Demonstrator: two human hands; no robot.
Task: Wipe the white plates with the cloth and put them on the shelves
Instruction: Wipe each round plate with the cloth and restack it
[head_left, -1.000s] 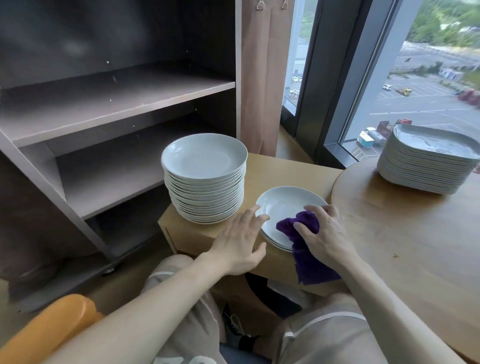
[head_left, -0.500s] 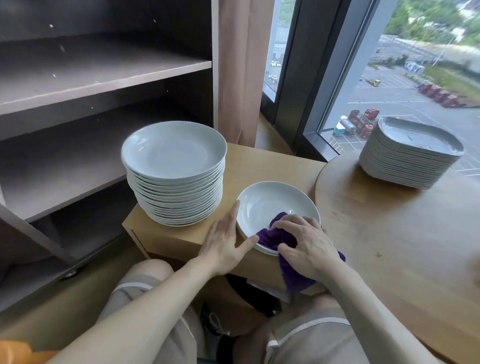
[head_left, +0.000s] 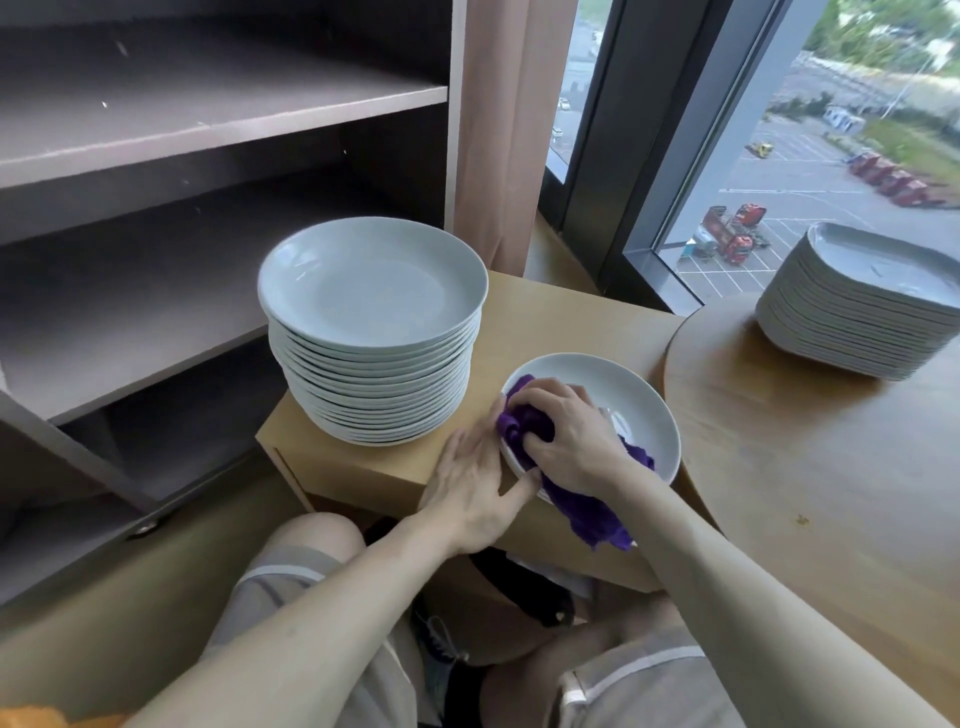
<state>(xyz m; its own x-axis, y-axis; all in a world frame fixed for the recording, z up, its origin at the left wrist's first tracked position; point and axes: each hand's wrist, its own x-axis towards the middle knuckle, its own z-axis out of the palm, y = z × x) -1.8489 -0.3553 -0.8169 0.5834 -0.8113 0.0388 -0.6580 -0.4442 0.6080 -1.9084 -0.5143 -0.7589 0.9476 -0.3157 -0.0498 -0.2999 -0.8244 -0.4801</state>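
On near cabinet top (head_left: 561, 317), you're wiping one plate (head_left: 641, 410) w/ cloth (head_left: 592, 512) bunched in curled R hand (head_left: 566, 436); L hand (head_left: 472, 483), fingers straight, is bracing rim. Nothing's sitting on shelves (head_left: 208, 124) yet; round stack (head_left: 374, 332) and far-right stack (head_left: 862, 317) are waiting.

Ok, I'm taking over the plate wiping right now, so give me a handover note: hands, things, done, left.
Left hand: flat, fingers against the rim of the plate.
Right hand: grips the purple cloth, pressing it into that plate on the cabinet.
Tall plate stack beside it; second stack on the round table.
Done: visible shelves hold no plates.
Left: finish this plate, shelve it, then the stacks.
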